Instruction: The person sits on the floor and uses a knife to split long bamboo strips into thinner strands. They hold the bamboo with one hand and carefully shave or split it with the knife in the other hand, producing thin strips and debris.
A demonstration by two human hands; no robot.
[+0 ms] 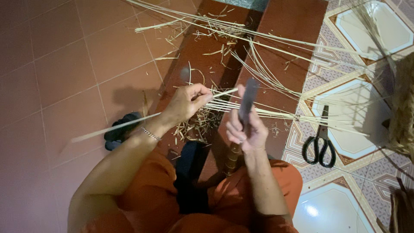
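The strip (129, 124) in hand looks very light, thin and springy, stiff enough along its length to hold a nearly straight line, yet likely to bend or split if pinched hard. Its cut edges may be sharp, and its smooth face probably slips between fingers. The best hold seems to be close to the knife (246, 103), where the left hand (185, 103) has it now, so that the free end does not whip.

The strip is pale yellow, flat and narrow. It runs from left of the knife, across the left wrist, up to the blade. The left hand's fingers are curled shut on it, thumb pressing on top. The right hand (246, 129) is closed around the knife's handle, with the dark blade pointing up and away; the blade is blurred, so whether it touches the strip I cannot tell.

Beyond the knife, many more pale strips (276, 64) fan out over the red floor (64, 64). Shavings (196, 125) lie just left of the knife. Black scissors (320, 144) lie well right of it on patterned tiles (366, 26).
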